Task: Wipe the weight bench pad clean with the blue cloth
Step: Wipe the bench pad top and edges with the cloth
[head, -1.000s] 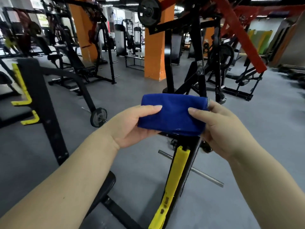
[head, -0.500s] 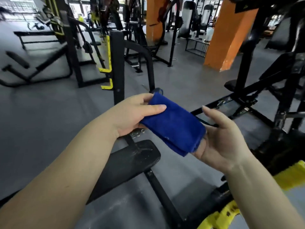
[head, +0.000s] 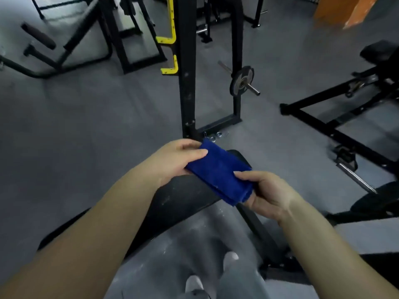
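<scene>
grey gym floor (head: pixel 86 117) is seen across the whole view. a black rack upright (head: pixel 186 83) is stood at centre top, and a black machine frame (head: pixel 323 124) is spread over the floor at right. the black bench pad (head: pixel 179 197) is laid diagonally from lower left up toward centre, with pale scuffs seen on its surface. the folded blue cloth (head: pixel 218 171) is held over the pad's far end, between both hands; whether it touches the pad cannot be told. its upper left end is pinched by the left hand (head: pixel 172 160), thumb on top and fingers curled beneath. its lower right end is gripped by the right hand (head: pixel 267 193), fingers wrapped over the edge. a small weight plate (head: pixel 241 80) is mounted on a peg right of the upright. yellow hooks (head: pixel 170 67) are fixed to the upright's left side. light shoes (head: pixel 231 258) are seen at the bottom. metal spring clips (head: pixel 216 135) are left on the floor at the upright's base.
</scene>
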Demonstrator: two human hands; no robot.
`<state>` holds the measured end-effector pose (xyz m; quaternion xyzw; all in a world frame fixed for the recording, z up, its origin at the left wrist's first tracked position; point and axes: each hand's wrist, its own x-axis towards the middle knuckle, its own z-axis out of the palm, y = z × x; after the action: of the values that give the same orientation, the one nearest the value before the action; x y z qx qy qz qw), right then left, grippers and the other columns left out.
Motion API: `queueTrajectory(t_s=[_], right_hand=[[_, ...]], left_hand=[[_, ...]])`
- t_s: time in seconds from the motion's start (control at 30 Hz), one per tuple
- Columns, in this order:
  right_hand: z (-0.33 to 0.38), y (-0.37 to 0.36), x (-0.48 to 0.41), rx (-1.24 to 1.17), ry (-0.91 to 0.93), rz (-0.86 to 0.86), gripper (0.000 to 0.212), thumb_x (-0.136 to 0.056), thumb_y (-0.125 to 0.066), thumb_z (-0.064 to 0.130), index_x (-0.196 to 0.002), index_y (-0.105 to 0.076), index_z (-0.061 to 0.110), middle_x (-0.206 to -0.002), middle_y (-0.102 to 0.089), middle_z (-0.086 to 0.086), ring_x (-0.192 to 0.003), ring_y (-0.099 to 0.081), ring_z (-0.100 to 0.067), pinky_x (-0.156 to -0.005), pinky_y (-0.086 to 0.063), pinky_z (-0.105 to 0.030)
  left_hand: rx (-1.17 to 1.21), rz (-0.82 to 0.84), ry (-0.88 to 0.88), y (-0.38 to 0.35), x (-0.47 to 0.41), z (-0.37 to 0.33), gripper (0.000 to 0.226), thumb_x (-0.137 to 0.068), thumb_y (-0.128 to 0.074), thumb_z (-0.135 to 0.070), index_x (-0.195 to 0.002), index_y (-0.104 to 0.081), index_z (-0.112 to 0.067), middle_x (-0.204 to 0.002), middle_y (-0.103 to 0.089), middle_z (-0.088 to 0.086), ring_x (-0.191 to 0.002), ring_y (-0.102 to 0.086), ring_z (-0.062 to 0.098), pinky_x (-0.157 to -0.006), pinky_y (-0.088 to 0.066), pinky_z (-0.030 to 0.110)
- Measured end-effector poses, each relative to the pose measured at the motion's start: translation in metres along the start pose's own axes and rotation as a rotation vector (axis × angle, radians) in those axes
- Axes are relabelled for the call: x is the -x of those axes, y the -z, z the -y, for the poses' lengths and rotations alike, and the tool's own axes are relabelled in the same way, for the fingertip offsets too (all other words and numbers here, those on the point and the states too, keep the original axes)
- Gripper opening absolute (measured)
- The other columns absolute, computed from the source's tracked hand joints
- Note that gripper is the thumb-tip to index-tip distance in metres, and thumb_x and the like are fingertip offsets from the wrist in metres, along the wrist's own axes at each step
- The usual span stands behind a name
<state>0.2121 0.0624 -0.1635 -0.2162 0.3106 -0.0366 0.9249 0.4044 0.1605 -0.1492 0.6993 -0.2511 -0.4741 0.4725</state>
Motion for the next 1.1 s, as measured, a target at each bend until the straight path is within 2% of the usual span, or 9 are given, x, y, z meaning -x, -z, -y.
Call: queueTrajectory(t_s=[0.07, 0.23, 0.4, 0.47, 0.57, 0.63, 0.77, 0.93, 1.1], right_hand=[[0.001, 0.022, -0.028, -0.011, -0.024, -0.066, 0.044, -0.084, -0.05, -0.003, -0.128, -0.051, -0.004, -0.124, -0.062, -0.022, -0.113, -0.061, -0.033, -0.091, -0.052, -0.044], [0.004, 0.092, -0.109, -0.016, -0.049, -0.19, 0.038, -0.087, -0.048, -0.005, -0.125, -0.053, -0.001, -0.118, -0.065, -0.024, -0.1, -0.067, -0.036, -0.081, -0.056, -0.046], [-0.005, 0.171, -0.198, 0.002, -0.036, -0.383, 0.026, -0.091, -0.045, -0.008, -0.112, -0.057, 0.0, -0.09, -0.073, -0.021, -0.08, -0.071, -0.033, -0.062, -0.061, -0.04], [-0.01, 0.204, -0.233, 0.052, -0.005, -0.483, 0.022, -0.091, -0.046, -0.008, -0.105, -0.058, 0.002, -0.081, -0.074, -0.017, -0.072, -0.071, -0.029, -0.054, -0.06, -0.035], [-0.017, 0.254, -0.283, 0.131, 0.084, -0.597, 0.025, -0.089, -0.05, -0.007, -0.105, -0.061, 0.008, -0.089, -0.071, -0.014, -0.079, -0.069, -0.027, -0.062, -0.059, -0.035], [-0.021, 0.282, -0.311, 0.153, 0.147, -0.609, 0.027, -0.089, -0.05, -0.007, -0.105, -0.063, 0.011, -0.086, -0.074, -0.012, -0.078, -0.071, -0.026, -0.069, -0.059, -0.036], [-0.026, 0.329, -0.358, 0.307, 0.313, -0.63, 0.027, -0.088, -0.054, -0.003, -0.099, -0.067, 0.017, -0.073, -0.075, -0.004, -0.065, -0.073, -0.018, -0.07, -0.056, -0.035], [-0.026, 0.37, -0.396, 0.454, 0.513, -0.671, 0.033, -0.087, -0.056, -0.001, -0.094, -0.071, 0.027, -0.083, -0.076, -0.001, -0.081, -0.072, -0.018, -0.077, -0.055, -0.035], [-0.009, 0.378, -0.407, 0.661, 0.643, -0.839, 0.036, -0.086, -0.055, 0.007, -0.099, -0.07, 0.038, -0.085, -0.073, 0.004, -0.084, -0.068, -0.018, -0.078, -0.055, -0.033]], left_hand=[[-0.02, -0.009, 0.048, 0.004, -0.029, 0.026, 0.021, -0.086, -0.067, -0.025, -0.106, -0.068, -0.021, -0.11, -0.07, 0.002, -0.102, -0.067, 0.017, -0.092, -0.053, 0.039], [-0.095, -0.054, 0.106, -0.008, -0.121, 0.113, 0.013, -0.091, -0.059, -0.03, -0.101, -0.066, -0.029, -0.105, -0.071, -0.007, -0.097, -0.067, 0.01, -0.094, -0.052, 0.036], [-0.35, -0.104, 0.06, -0.026, -0.222, 0.219, 0.012, -0.092, -0.057, -0.032, -0.101, -0.064, -0.034, -0.106, -0.065, -0.015, -0.097, -0.059, 0.0, -0.074, -0.044, 0.015], [-0.44, -0.131, -0.005, -0.034, -0.26, 0.258, 0.019, -0.093, -0.055, -0.028, -0.109, -0.063, -0.032, -0.113, -0.062, -0.015, -0.106, -0.058, 0.005, -0.086, -0.044, 0.019], [-0.677, -0.215, -0.143, -0.049, -0.313, 0.314, 0.037, -0.096, -0.048, -0.029, -0.133, -0.05, -0.027, -0.138, -0.047, -0.009, -0.13, -0.04, 0.013, -0.106, -0.029, 0.026], [-0.816, -0.27, -0.225, -0.058, -0.343, 0.348, 0.05, -0.097, -0.044, -0.033, -0.146, -0.034, -0.028, -0.156, -0.024, -0.004, -0.142, -0.022, 0.017, -0.115, -0.02, 0.034], [-1.086, -0.331, -0.326, -0.062, -0.406, 0.41, 0.061, -0.099, -0.03, -0.045, -0.152, -0.008, -0.026, -0.161, 0.005, -0.002, -0.147, 0.002, 0.014, -0.118, -0.003, 0.034], [-1.302, -0.325, -0.335, -0.047, -0.457, 0.452, 0.066, -0.097, -0.011, -0.054, -0.152, 0.002, -0.018, -0.159, 0.014, 0.0, -0.145, 0.014, 0.013, -0.118, 0.008, 0.034], [-1.17, -0.356, -0.296, -0.041, -0.458, 0.448, 0.069, -0.095, -0.01, -0.056, -0.152, -0.005, -0.017, -0.161, 0.007, 0.0, -0.147, 0.004, 0.013, -0.118, 0.001, 0.032]])
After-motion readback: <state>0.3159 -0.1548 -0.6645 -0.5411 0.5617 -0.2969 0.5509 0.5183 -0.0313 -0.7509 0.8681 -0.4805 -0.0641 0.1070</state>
